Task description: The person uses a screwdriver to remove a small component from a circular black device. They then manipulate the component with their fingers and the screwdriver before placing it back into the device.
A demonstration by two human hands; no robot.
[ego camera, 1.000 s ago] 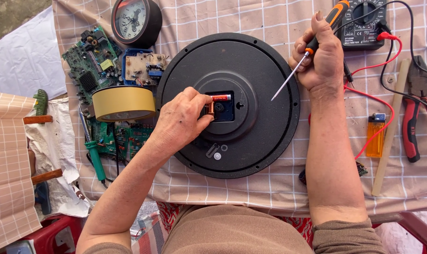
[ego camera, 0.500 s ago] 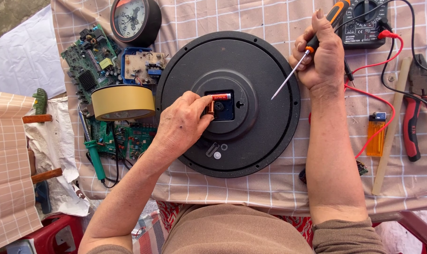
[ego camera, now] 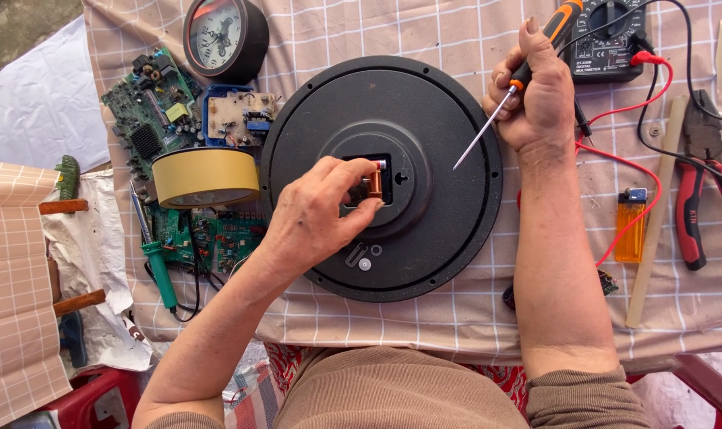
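meanwhile the left hand (ego camera: 321,210) has pressed the battery (ego camera: 374,181) deeper into the clock back (ego camera: 424,238), fingertips pinched on it; the right hand (ego camera: 536,99) stays raised, fist closed around the screwdriver (ego camera: 520,79).

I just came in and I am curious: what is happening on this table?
A person works on the back of a round black clock lying face down. The left hand pinches a small battery at the middle compartment. The right hand holds a screwdriver above the clock's edge. Circuit boards and a tape roll lie nearby.
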